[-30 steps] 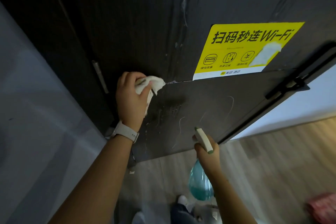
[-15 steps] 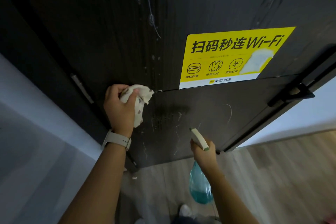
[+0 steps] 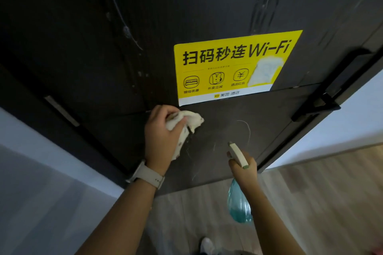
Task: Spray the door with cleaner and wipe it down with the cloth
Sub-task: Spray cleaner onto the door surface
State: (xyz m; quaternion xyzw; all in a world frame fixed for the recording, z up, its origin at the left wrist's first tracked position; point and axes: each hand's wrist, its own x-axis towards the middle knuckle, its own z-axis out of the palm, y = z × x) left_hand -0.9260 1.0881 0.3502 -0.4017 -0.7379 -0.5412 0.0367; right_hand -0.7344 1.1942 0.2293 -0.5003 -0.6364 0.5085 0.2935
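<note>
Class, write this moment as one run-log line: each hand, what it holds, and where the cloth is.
left hand: grips cloth against door below yellow sticker | right hand: holds spray bottle

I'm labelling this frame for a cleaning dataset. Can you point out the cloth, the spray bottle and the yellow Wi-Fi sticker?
cloth (image 3: 191, 120): head view, on the bunched white part above the fingers.
spray bottle (image 3: 238, 205): head view, on the blue-green body below the hand.
yellow Wi-Fi sticker (image 3: 215, 58): head view, on its headline text.

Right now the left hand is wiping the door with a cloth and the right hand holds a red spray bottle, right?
Not quite. The head view shows the spray bottle in the right hand is blue-green, not red. The left hand does wipe the door with the cloth.
</note>
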